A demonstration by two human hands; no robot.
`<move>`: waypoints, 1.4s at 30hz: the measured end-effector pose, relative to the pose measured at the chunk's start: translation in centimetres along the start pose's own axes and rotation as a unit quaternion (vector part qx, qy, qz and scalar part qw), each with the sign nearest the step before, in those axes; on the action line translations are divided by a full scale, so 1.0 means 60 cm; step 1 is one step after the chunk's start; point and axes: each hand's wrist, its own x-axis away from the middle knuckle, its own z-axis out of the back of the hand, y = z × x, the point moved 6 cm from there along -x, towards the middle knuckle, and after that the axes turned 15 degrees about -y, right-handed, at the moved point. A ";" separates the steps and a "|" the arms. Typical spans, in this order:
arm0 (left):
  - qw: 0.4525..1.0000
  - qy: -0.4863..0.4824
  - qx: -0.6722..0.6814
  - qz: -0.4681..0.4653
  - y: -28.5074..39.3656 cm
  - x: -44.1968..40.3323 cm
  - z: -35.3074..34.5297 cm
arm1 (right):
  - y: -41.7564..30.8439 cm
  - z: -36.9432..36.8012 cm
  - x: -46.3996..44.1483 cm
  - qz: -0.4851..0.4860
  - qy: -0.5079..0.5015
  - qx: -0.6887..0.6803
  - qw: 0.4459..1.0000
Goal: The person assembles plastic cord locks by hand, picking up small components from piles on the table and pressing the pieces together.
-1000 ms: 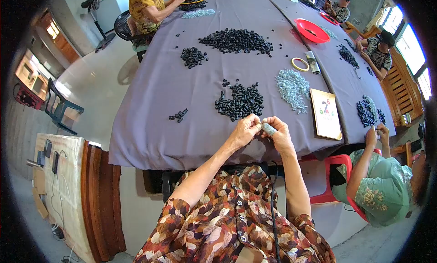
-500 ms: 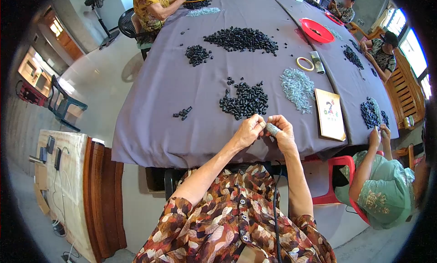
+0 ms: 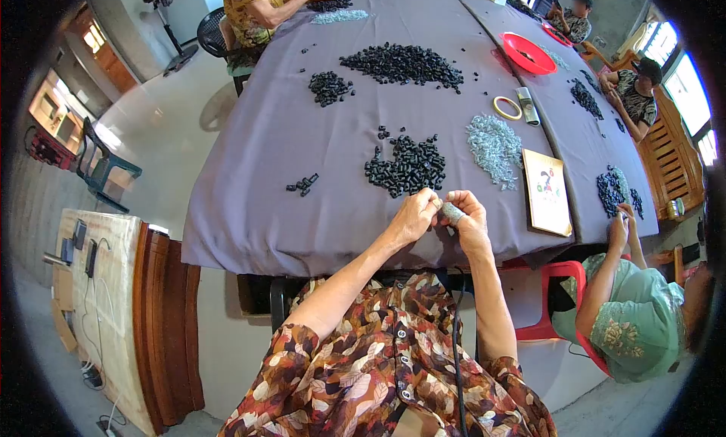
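Observation:
Just in front of the nearest pile of small black cylindrical pieces (image 3: 406, 167), my left hand (image 3: 416, 216) and my right hand (image 3: 468, 223) meet at the fingertips. Both are closed in a pinch. Whatever is between the fingers is hidden or too small to name. A grey wrap (image 3: 452, 213) covers one digit of my right hand. Right of the black pile lies a heap of small clear, pale pieces (image 3: 494, 151). To the left, a few black pieces (image 3: 303, 184) sit apart on the grey tablecloth (image 3: 249, 217).
A booklet (image 3: 547, 191), a tape roll (image 3: 507, 108) and a red bowl (image 3: 528, 54) lie to the right. Larger black piles (image 3: 401, 65) are farther off. A person in green (image 3: 631, 316) works at the right; others sit around the table. A cabinet (image 3: 113, 286) stands at left.
My hands keep their pinch in nearly the same spot. The view has shifted very slightly. At the right, the hands of the person in green have moved a little.

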 end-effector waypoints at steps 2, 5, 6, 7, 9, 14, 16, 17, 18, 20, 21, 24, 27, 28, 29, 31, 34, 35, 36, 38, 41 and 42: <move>1.000 0.001 -0.001 -0.001 0.001 0.002 0.000 | 0.003 0.001 0.001 -0.012 0.007 -0.004 1.000; 1.000 -0.004 0.003 0.010 -0.002 0.003 0.000 | 0.006 -0.004 0.003 -0.017 0.012 -0.033 0.999; 1.000 -0.006 0.001 0.018 -0.001 0.004 0.001 | 0.006 -0.005 0.003 -0.015 0.014 -0.036 0.999; 1.000 -0.007 0.000 0.027 0.000 0.005 0.002 | 0.007 -0.006 0.004 -0.012 0.017 -0.039 0.999; 1.000 -0.008 0.005 0.028 0.003 0.005 0.002 | 0.008 -0.005 0.004 -0.009 0.023 -0.042 0.999; 0.999 -0.003 0.027 0.019 0.008 0.005 0.003 | 0.014 -0.001 0.001 -0.018 0.040 -0.036 0.998; 0.999 -0.010 0.033 0.002 0.003 0.003 0.001 | 0.010 -0.003 -0.003 -0.016 0.047 -0.049 0.998; 0.999 -0.013 0.044 0.008 -0.002 0.001 0.000 | 0.006 -0.003 -0.003 -0.020 0.051 -0.060 0.997; 0.998 -0.015 0.053 0.015 -0.002 0.001 0.000 | 0.002 0.002 -0.005 -0.017 0.057 -0.035 0.998; 0.998 -0.012 0.059 0.026 0.002 0.004 0.001 | 0.001 0.014 -0.017 -0.012 0.066 0.013 0.998; 0.998 -0.012 0.062 0.024 0.002 0.005 0.000 | -0.001 0.027 -0.025 -0.004 0.085 0.050 0.995; 0.997 -0.011 0.070 0.027 0.002 0.006 0.000 | -0.027 0.061 -0.054 0.015 0.148 0.215 0.965; 0.996 -0.012 0.084 0.037 0.001 0.009 0.000 | -0.028 0.098 -0.095 0.012 0.181 0.373 0.910; 0.995 -0.007 0.089 0.035 0.000 0.011 0.000 | -0.027 0.105 -0.103 0.008 0.179 0.366 0.913; 0.995 -0.002 0.094 0.034 -0.001 0.011 0.001 | -0.022 0.110 -0.106 0.005 0.177 0.362 0.915; 0.995 0.007 0.095 0.025 -0.005 0.010 0.005 | -0.037 0.094 -0.095 -0.005 0.174 0.352 0.920; 0.994 0.029 0.107 0.016 -0.004 0.014 0.007 | -0.047 0.043 -0.055 -0.005 0.113 0.299 0.948; 0.993 0.038 0.111 0.012 0.000 0.014 0.010 | -0.049 0.024 -0.041 -0.012 0.089 0.286 0.954; 0.990 0.048 0.135 0.009 -0.001 0.015 0.012 | -0.044 0.008 -0.026 -0.005 0.070 0.243 0.967; 0.987 0.056 0.149 0.007 -0.007 0.014 0.014 | -0.034 -0.013 -0.005 -0.001 0.036 0.215 0.976; 0.989 0.055 0.140 0.006 -0.003 0.014 0.011 | -0.024 -0.031 0.004 0.015 0.002 0.176 0.984; 0.988 0.051 0.143 0.004 -0.008 0.013 0.010 | -0.013 -0.031 0.001 0.019 0.001 0.160 0.987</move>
